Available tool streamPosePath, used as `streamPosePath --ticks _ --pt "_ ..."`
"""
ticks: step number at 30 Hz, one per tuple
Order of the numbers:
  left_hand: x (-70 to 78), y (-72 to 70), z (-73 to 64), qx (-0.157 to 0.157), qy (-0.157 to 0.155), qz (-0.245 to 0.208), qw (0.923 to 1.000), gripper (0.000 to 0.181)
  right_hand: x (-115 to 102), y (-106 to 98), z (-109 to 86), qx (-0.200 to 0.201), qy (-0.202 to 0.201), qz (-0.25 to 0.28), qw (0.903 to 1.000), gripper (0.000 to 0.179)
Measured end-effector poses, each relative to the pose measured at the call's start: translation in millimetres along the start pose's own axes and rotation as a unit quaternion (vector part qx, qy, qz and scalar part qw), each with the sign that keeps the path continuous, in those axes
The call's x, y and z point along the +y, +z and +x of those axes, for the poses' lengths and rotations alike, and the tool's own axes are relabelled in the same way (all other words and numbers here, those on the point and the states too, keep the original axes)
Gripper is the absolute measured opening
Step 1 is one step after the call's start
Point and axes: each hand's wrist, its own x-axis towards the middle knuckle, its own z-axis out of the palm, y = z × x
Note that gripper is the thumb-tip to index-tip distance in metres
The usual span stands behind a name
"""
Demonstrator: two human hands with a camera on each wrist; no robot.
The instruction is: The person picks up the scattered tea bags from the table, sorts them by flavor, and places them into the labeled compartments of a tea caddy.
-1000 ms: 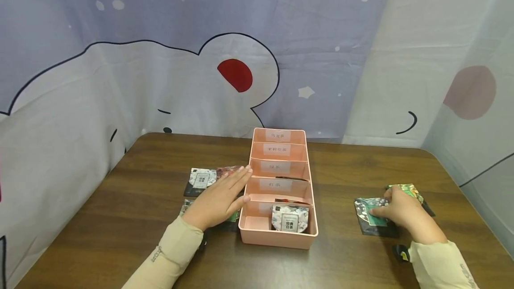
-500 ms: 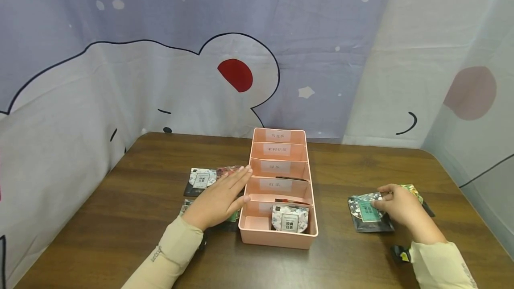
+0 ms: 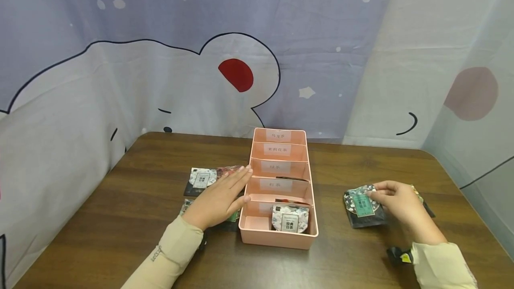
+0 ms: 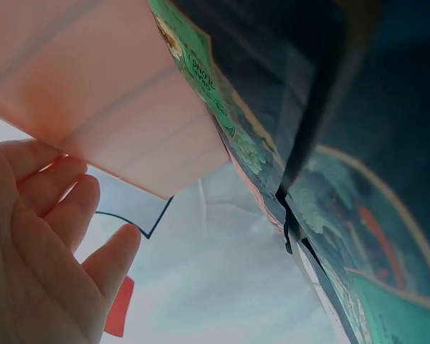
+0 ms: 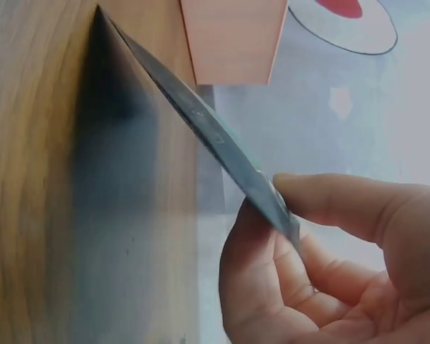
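Observation:
My right hand (image 3: 400,202) pinches a black tea sachet (image 3: 363,206) with a green label and flowered top between thumb and fingers. In the right wrist view the sachet (image 5: 215,140) appears edge-on, tilted, its far end close to the table and its held end raised. My left hand (image 3: 218,200) lies with straight fingers at the left rim of a pink divided box (image 3: 275,239); the left wrist view shows its fingertips at the box edge. A white-and-black sachet (image 3: 290,219) stands in the front compartment. Dark sachet edges show in two compartments behind it.
Left of the box lie several sachets, among them a white-topped one (image 3: 202,179) and a red one (image 3: 227,171), partly under my left hand. A yellow-green sachet (image 3: 423,202) lies behind my right hand. A small black object (image 3: 399,255) sits by the right sleeve.
My right hand has lifted the near-right sachet's upper edge and drawn it left, uncovering the table beneath. The left hand and box have stayed put.

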Motion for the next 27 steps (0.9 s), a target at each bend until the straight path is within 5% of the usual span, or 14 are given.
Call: streamPosePath --ticks 9,27 --pt "0.2 0.0 -0.7 -0.001 -0.001 0.000 1.0000 0.066 -3 7 -0.1 0.007 -0.002 0.057 0.9983 0.043" --pt "-1.1 2.4 0.4 -0.002 -0.004 -0.005 1.0000 0.066 -14 30 7.3 0.089 -0.101 0.163 0.9773 0.030"
